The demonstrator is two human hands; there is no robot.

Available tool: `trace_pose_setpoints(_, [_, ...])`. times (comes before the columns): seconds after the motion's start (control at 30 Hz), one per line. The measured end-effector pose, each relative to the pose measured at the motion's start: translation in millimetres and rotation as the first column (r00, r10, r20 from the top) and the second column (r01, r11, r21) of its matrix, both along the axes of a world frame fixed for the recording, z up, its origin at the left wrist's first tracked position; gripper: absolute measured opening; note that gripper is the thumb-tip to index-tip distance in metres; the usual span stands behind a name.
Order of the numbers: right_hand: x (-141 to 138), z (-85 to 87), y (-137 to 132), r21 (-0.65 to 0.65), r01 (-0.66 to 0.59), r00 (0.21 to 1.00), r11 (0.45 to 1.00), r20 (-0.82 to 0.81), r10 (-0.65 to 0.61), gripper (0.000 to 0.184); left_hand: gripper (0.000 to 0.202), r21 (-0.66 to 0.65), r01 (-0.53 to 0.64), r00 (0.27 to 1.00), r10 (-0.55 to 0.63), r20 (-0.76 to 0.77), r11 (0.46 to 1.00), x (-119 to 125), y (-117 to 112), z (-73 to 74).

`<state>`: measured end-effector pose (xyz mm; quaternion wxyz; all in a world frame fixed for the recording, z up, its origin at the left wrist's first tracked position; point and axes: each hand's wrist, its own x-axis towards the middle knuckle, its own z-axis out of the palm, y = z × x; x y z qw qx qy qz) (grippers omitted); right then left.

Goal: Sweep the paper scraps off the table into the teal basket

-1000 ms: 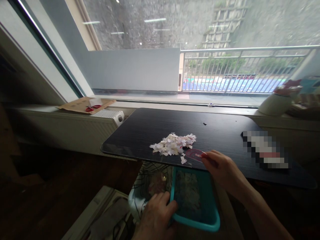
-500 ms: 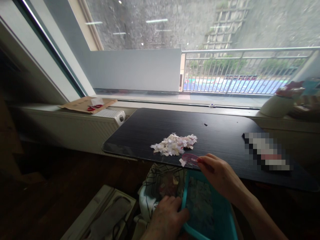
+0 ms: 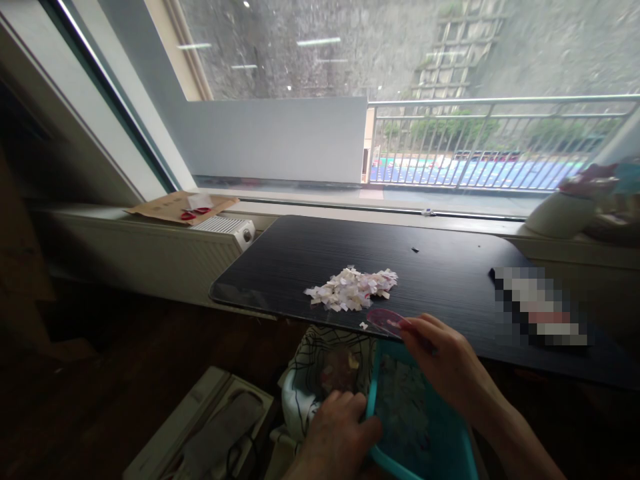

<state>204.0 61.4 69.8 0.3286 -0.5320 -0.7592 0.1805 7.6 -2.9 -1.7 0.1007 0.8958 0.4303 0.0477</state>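
Note:
My right hand (image 3: 440,350) pinches a thin, see-through pink oval piece of plastic (image 3: 385,321) at one end, holding it low over the table's front edge. Just behind its tip lies a heap of small white paper scraps (image 3: 350,290). One loose scrap (image 3: 363,325) sits by the edge, left of the pink piece. Below the table, my left hand (image 3: 340,427) is closed on the left rim of a teal plastic bin (image 3: 457,433), thumb over the rim. Pale scraps (image 3: 403,400) cover the bin's bottom. Part of the bin is hidden under my right forearm.
Left of the bin stands a patterned, lined container (image 3: 305,373) with rubbish inside. A power strip box (image 3: 215,427) is on the floor. The dark table (image 3: 280,253) holds a blurred-out flat object (image 3: 540,307). Red scissors (image 3: 188,215) lie on brown paper by the radiator (image 3: 225,227).
The pink piece has drawn slightly away from the loose scrap at the table edge, which now shows smaller. My left hand stays on the bin rim. The whole view has shifted slightly.

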Motion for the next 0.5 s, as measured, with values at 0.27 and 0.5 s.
trace_pose_setpoints(0.27, [-4.3,4.5,3.6,-0.039,-0.044,0.998,0.998,0.042,0.045,0.021,0.027,-0.019,-0.003,1.0,0.003,-0.001,1.0,-1.2,0.6,2.7])
trace_pose_setpoints(0.5, [-16.3,4.5,35.5,0.06,-0.037,0.997,0.997,0.069,0.033,0.022,0.027,-0.079,-0.109,0.99,0.116,0.086,0.991,-14.5,1.4,5.1])
